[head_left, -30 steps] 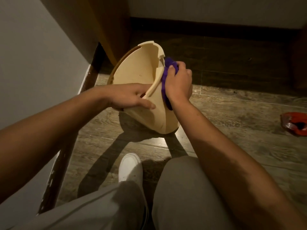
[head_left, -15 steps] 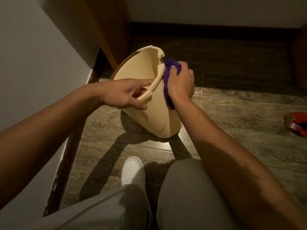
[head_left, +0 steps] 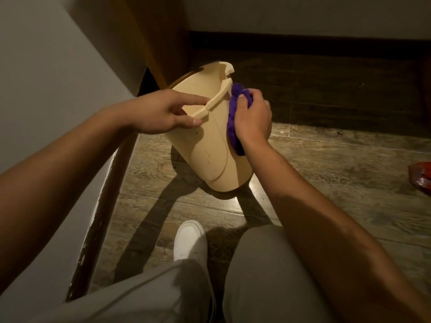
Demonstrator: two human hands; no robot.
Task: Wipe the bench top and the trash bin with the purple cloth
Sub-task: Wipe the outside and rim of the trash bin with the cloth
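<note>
A person crouches over a cream plastic trash bin [head_left: 210,157] tilted on a wood-plank floor [head_left: 326,183], its open mouth turned up and away toward a grey wall [head_left: 58,78] on the left. The left hand [head_left: 163,113] steadies the bin at its rim, thumb pressed to the outer wall just under the lip and index finger stretched along the lip's top edge, the remaining fingers curled inside the opening. The right hand [head_left: 253,117] presses a bunched purple cloth [head_left: 233,122] flat against the bin's right outer side, fingers closed over the fabric, which shows as a ridge from just below the rim's notch down past the heel of the palm. The bin's base rests on the floor in front of a white shoe [head_left: 190,240] and grey trouser legs [head_left: 268,276]. A red object [head_left: 422,177] lies at the frame's right edge, well apart from the bin; what it is cannot be told.
</note>
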